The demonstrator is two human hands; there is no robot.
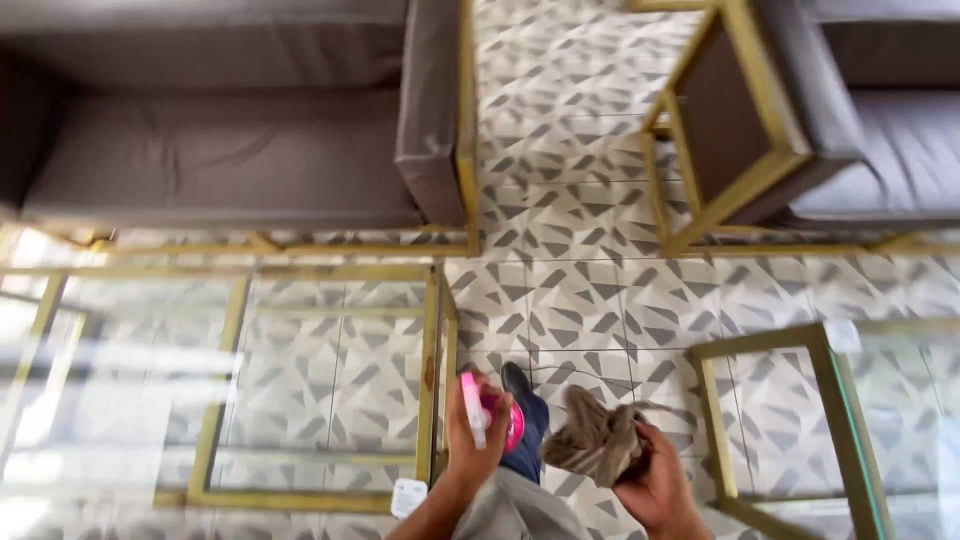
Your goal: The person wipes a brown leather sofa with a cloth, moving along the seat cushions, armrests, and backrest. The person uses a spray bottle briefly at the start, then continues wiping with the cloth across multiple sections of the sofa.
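Left hand: we see our left hand [476,432] at about 6 o'clock in the view, fingers clamped around a pink and white plastic spray bottle [487,412].
Pink and white plastic spray bottle: it sits upright in that grip, its white part toward 9 o'clock and its pink part toward 3 o'clock, just beside the corner of the larger table.
Right hand: our right hand [650,485] is at about 5 o'clock, fingers closed on a crumpled grey-brown cloth [596,440].
Crumpled grey-brown cloth: it bunches out of the hand toward 10 o'clock, hanging above the floor between the two tables and near the bottle, though we cannot tell whether they touch.
Larger table: a glass-topped table with a gold metal frame [428,370] fills the 8 to 9 o'clock area; the tiles show through its top, and a small white tag [408,496] sits at its near corner.
Smaller table: a second glass table with a gold frame [712,440] stands at 4 o'clock, well apart from the first.
Floor: grey and white tiles with a triangle pattern [570,200] run from 12 o'clock down to our feet.
Shoe: a dark shoe [516,380] shows just beyond the bottle, above a blue trouser leg [528,440].
Sofa: a long grey cushioned sofa on a gold frame [220,150] lies at 10 to 11 o'clock.
Armchair: a grey armchair with a gold frame [850,120] stands at 1 to 2 o'clock.
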